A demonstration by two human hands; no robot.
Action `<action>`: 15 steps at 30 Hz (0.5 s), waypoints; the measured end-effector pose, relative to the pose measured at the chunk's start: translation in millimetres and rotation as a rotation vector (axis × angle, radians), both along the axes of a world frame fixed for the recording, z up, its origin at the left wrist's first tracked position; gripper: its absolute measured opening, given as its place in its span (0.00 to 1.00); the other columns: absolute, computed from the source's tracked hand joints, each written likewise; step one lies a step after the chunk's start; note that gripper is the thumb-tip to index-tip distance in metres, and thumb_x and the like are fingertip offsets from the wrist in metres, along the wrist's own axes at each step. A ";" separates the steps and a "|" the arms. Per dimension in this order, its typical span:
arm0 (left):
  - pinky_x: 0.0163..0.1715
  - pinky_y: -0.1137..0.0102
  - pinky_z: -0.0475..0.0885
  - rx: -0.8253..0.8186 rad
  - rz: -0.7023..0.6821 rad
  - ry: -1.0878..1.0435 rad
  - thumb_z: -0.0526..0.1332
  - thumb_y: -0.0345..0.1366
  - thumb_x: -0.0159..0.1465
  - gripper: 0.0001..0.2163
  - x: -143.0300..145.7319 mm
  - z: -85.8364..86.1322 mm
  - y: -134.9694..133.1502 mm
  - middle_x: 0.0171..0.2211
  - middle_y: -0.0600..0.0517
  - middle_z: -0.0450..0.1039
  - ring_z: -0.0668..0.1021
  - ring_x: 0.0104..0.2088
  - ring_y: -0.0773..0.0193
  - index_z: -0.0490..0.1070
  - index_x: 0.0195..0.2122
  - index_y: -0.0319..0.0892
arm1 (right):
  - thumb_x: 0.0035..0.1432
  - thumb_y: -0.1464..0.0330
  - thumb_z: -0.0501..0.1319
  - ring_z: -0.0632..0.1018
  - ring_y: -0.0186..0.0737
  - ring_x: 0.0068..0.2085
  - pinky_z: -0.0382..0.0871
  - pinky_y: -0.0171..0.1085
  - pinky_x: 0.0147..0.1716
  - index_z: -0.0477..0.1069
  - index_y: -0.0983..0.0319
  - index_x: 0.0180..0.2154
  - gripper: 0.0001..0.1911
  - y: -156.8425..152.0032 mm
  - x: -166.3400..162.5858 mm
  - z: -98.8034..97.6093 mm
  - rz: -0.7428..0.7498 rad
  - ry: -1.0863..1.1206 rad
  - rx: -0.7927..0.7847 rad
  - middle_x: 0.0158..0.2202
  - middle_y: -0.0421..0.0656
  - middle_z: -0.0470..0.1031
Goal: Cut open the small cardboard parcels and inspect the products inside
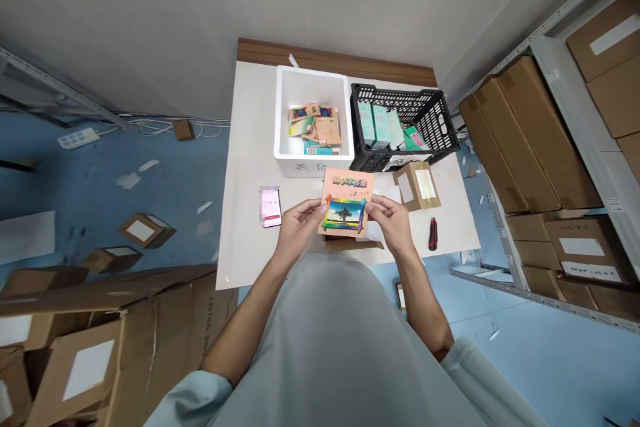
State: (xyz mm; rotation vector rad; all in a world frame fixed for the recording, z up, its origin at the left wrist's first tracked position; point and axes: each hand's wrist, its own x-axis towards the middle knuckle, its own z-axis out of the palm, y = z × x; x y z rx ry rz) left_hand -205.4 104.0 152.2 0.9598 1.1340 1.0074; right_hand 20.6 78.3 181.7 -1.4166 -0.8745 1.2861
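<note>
Over the desk [250,247], left hand [299,219] and right hand [391,215] grip an orange packet [346,203] by its sides. It looks like a check of the packet; stowing it would call for a reach to the white box [285,121] beyond the hands.

Pale grey-green shirt [330,347] (elbow-length sleeves [193,397])

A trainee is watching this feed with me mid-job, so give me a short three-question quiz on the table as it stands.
1. True or false: the left hand and the right hand both hold the flat orange card packet with a tree picture.
2. What lies on the white table just right of the right hand? A) red-and-black utility knife B) steel scissors C) roll of tape
3. Fill in: the white foam box stands to the ___ of the black plastic crate.
Key: 1 true; 2 A; 3 left.
</note>
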 end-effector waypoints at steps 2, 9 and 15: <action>0.52 0.60 0.81 0.014 0.002 0.010 0.78 0.63 0.61 0.27 4.8 1.5 -1.3 0.45 0.44 0.87 0.85 0.48 0.51 0.87 0.46 0.43 | 0.52 0.43 0.81 0.91 0.55 0.45 0.88 0.50 0.48 0.88 0.58 0.46 0.30 1.1 6.8 -1.9 0.011 0.019 0.007 0.44 0.47 0.92; 0.45 0.63 0.80 0.165 0.021 0.128 0.75 0.60 0.66 0.24 22.3 -3.8 0.6 0.36 0.50 0.83 0.84 0.38 0.58 0.81 0.50 0.44 | 0.57 0.44 0.79 0.90 0.55 0.50 0.87 0.52 0.57 0.89 0.56 0.48 0.27 1.7 29.5 -8.3 0.037 -0.027 0.076 0.48 0.45 0.91; 0.61 0.51 0.78 0.579 0.089 0.444 0.68 0.46 0.74 0.08 29.3 3.9 3.9 0.49 0.48 0.87 0.84 0.55 0.50 0.83 0.43 0.50 | 0.68 0.53 0.73 0.87 0.53 0.60 0.80 0.53 0.67 0.91 0.50 0.44 0.11 -2.8 42.1 -6.6 0.045 -0.211 0.302 0.55 0.43 0.90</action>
